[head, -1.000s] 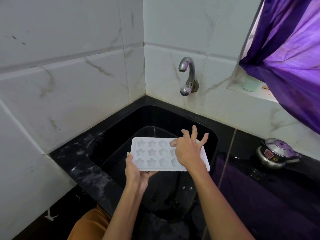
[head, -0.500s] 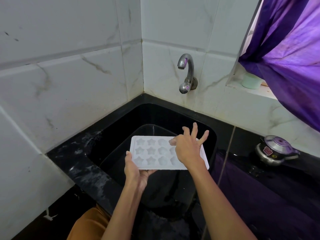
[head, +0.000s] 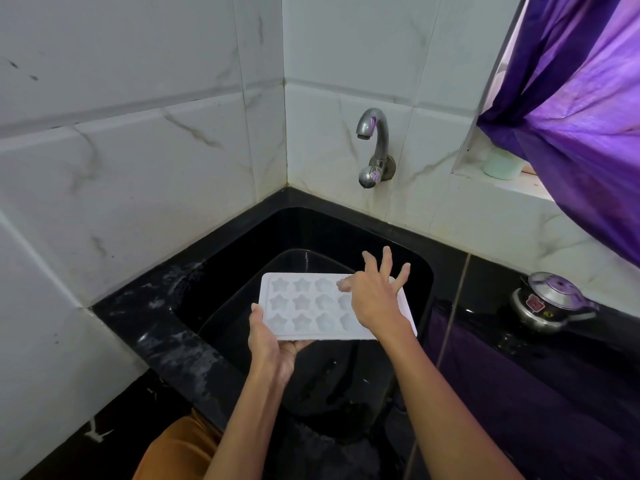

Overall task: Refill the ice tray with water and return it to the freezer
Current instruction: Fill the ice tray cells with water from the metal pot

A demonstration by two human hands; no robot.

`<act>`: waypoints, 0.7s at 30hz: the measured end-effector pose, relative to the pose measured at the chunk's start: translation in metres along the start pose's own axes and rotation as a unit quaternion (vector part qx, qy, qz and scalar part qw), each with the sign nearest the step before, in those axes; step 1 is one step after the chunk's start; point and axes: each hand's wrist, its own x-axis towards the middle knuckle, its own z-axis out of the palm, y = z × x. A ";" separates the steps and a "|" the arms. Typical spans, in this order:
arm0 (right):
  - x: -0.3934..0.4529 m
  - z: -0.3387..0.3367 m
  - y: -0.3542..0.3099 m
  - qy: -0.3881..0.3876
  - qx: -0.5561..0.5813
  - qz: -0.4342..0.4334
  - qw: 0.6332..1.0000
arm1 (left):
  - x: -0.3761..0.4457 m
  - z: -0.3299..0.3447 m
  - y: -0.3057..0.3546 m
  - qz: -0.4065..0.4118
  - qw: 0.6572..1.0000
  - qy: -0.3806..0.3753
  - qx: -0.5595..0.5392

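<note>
My left hand grips the ice tray from below; my right hand rests spread on it. Filling comes next: the tap beyond my fingers needs opening.

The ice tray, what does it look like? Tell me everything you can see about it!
The ice tray is a flat white rectangle, plastic by its look, with rows of star-shaped cups. It is held about level over the black sink, below and in front of the tap. The left hand grips its near left corner; the right hand rests on its right side, fingers spread, hiding those cups. No water is visibly running.
</note>
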 end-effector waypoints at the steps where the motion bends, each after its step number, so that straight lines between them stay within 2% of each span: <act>1: 0.000 0.001 0.000 -0.005 0.001 -0.005 1.000 | 0.000 -0.001 0.000 0.002 1.000 0.000 -0.001; 4: 0.000 0.002 0.003 -0.007 0.017 -0.005 1.000 | 0.000 -0.002 0.001 0.001 1.000 0.003 -0.003; 7: 0.002 0.001 0.004 0.024 0.049 0.001 0.999 | -0.001 -0.001 0.001 0.004 1.000 -0.003 0.001; 10: 0.003 0.001 -0.003 0.040 0.057 -0.034 0.997 | -0.002 0.001 0.001 0.004 1.000 0.000 0.005; 16: 0.002 0.006 -0.017 -0.010 -0.006 -0.075 0.997 | -0.005 0.002 -0.002 -0.005 1.000 0.006 0.010; 21: 0.003 0.007 -0.013 -0.016 -0.017 -0.083 0.996 | -0.004 0.001 -0.002 -0.006 1.000 0.011 0.008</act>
